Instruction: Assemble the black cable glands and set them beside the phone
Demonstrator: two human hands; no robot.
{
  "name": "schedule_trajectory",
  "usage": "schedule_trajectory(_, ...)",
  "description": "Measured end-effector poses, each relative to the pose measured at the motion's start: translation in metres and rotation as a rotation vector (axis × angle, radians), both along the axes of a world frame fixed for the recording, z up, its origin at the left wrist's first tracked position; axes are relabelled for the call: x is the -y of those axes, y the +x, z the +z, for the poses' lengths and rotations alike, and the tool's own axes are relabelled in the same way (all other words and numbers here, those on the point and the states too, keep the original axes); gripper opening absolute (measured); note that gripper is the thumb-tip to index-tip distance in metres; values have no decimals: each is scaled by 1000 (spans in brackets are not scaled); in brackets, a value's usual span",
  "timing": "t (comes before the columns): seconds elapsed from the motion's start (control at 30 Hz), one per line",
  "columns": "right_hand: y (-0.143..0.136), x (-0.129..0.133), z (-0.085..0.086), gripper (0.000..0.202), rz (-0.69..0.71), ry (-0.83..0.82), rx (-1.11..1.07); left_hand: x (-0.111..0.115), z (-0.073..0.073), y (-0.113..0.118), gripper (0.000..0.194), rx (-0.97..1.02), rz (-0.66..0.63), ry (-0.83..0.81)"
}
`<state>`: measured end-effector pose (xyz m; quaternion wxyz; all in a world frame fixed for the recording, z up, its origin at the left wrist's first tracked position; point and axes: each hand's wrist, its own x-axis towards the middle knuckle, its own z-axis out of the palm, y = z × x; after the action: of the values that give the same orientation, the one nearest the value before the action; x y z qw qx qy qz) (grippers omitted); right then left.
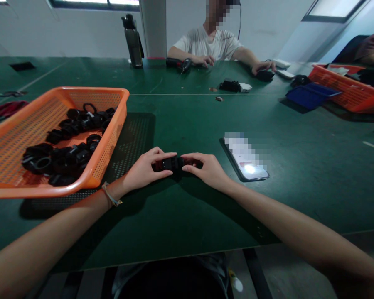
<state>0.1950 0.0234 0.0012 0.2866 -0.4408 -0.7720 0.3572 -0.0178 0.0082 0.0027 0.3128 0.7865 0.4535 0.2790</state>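
A small black plastic part (172, 163) is held between my two hands, just above the green table (187, 220). My left hand (148, 168) is closed around its left end, thumb below and fingers above. At the right end, my right hand (207, 168) pinches it between thumb and fingers. The part's exact kind cannot be made out, as the fingers cover both ends. Left of my hands stands an orange basket (112, 141) with several black plastic parts (70, 160) in it, some ring-shaped.
A phone (244, 160) with a lit screen lies right of my hands. Across the table sits a person (218, 43), one hand on a black object (264, 74). Also there are a power drill (179, 63), a bottle (133, 41), a blue tray (311, 95) and another orange basket (345, 93).
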Motion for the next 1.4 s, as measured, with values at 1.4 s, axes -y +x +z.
schedule_trajectory(1.4,-1,0,-2,23,-5,64,64,-1,-3,0,43,29,-3,1)
